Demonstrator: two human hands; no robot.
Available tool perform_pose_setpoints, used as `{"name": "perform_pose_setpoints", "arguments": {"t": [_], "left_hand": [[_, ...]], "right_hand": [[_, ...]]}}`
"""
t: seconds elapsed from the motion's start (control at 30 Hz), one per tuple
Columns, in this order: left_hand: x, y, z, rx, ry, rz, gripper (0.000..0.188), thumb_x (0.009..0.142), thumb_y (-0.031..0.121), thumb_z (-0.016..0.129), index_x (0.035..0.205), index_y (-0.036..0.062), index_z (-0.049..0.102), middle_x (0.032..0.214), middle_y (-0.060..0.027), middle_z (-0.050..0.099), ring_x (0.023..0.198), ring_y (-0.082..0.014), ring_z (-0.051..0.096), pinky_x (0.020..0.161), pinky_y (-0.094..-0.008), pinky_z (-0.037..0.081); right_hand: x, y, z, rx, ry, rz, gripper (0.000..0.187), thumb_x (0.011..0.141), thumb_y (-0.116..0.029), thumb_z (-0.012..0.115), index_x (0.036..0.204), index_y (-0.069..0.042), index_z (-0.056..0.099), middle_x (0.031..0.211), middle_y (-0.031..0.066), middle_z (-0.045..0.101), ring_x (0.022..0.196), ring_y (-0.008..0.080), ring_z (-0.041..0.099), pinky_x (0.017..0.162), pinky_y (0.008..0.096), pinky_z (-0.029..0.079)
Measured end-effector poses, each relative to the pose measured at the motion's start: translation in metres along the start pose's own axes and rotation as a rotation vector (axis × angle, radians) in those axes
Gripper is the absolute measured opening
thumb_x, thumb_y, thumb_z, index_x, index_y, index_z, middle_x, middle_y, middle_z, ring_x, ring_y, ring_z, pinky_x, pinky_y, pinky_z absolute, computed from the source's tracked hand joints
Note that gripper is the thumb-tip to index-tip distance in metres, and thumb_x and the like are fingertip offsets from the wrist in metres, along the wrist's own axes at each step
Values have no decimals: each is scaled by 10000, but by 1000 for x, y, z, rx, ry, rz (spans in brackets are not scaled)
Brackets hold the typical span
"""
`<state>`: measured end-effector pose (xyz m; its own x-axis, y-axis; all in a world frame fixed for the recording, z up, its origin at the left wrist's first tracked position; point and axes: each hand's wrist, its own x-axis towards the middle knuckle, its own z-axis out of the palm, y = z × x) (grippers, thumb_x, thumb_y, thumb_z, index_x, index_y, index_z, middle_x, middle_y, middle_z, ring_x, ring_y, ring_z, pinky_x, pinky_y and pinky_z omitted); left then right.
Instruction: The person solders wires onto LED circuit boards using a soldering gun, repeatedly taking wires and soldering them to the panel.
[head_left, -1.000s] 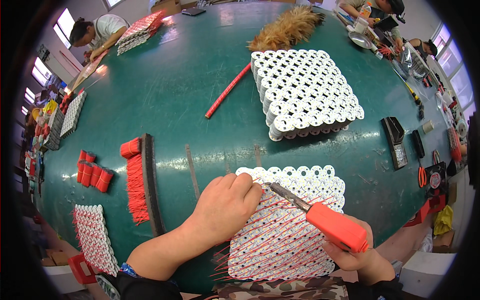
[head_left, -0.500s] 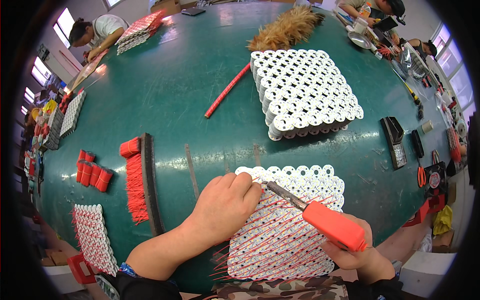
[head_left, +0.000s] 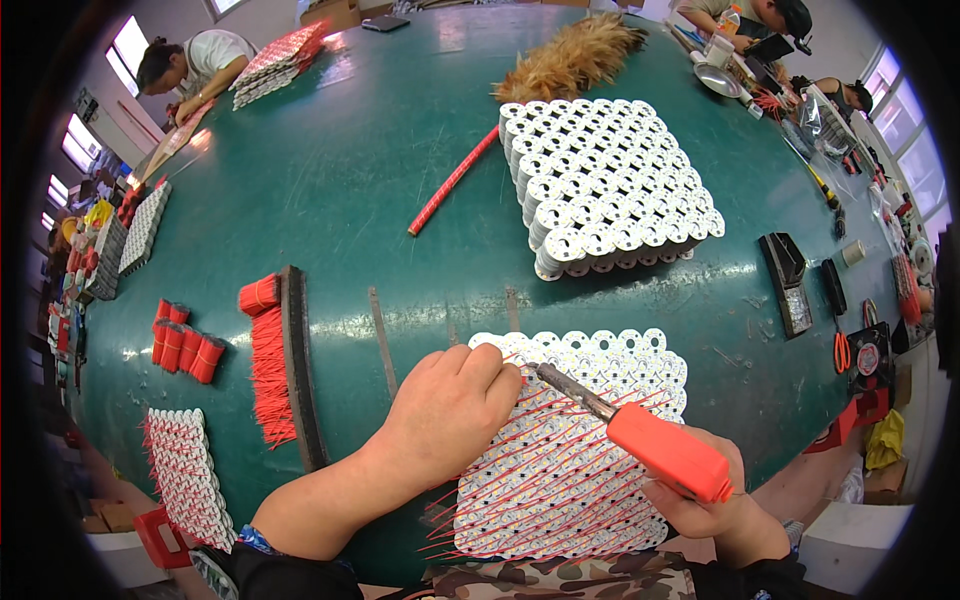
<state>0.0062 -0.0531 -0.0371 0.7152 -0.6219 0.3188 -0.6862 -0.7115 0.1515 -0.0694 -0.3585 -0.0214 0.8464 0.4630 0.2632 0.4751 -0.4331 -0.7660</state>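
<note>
In my right hand (head_left: 705, 490) is a soldering iron with a red handle (head_left: 668, 452) and a dark, worn metal barrel. Its tip touches or nearly touches the upper left part of a panel of round white circuit boards (head_left: 600, 400). Beside that tip, the closed fingers of my left hand (head_left: 445, 405) pinch a thin red wire, of which only a short end shows. Rows of red wires (head_left: 560, 480) slant across the panel's lower part. The panel lies flat on the green table in front of me.
A stack of white board panels (head_left: 610, 180) stands beyond, near a red stick (head_left: 455, 180) with brown feathers (head_left: 575, 55). To the left lie red wires (head_left: 270, 370) along a dark strip (head_left: 300, 370), wire bundles (head_left: 188, 345) and a wired panel (head_left: 185, 470). Scissors (head_left: 841, 350) lie right.
</note>
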Motion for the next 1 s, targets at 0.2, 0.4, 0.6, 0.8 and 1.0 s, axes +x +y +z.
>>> {"name": "perform_pose_setpoints", "arguments": {"t": [0.2,0.4,0.6,0.8,1.0], "left_hand": [[0,0,1,-13,7,-1,167,796,119,630,946,52,651,869,-72,529,762,-225,585,649,-361,479],[0,0,0,-10,0,-4,135,799,118,623,918,57,638,868,-74,527,761,-225,583,653,-365,480],[0,0,-1,-11,-4,-1,136,801,121,622,920,56,634,867,-74,526,763,-227,579,657,-368,478],[1,2,-5,-36,-47,-34,180,808,103,661,980,50,653,881,-83,551,789,-265,598,686,-398,486],[0,3,-3,-33,-69,-46,196,799,89,650,991,48,651,883,-86,553,794,-269,598,691,-402,488]], "right_hand": [[-2,1,-6,-1,-22,7,571,738,-39,813,1248,65,578,1070,198,722,851,325,752,756,387,605],[-4,-9,-12,-88,3,34,537,689,-63,821,1184,38,638,1080,175,714,859,322,742,772,395,601],[-15,-10,-14,17,77,66,452,654,-61,842,1079,-10,698,1001,134,708,768,264,703,698,345,562],[-25,-14,-14,383,177,367,444,771,-148,832,1144,41,681,914,59,695,751,132,629,661,282,500],[-5,-8,-12,39,133,69,415,738,-47,814,1133,-16,690,999,108,724,826,256,710,747,348,559]]}}
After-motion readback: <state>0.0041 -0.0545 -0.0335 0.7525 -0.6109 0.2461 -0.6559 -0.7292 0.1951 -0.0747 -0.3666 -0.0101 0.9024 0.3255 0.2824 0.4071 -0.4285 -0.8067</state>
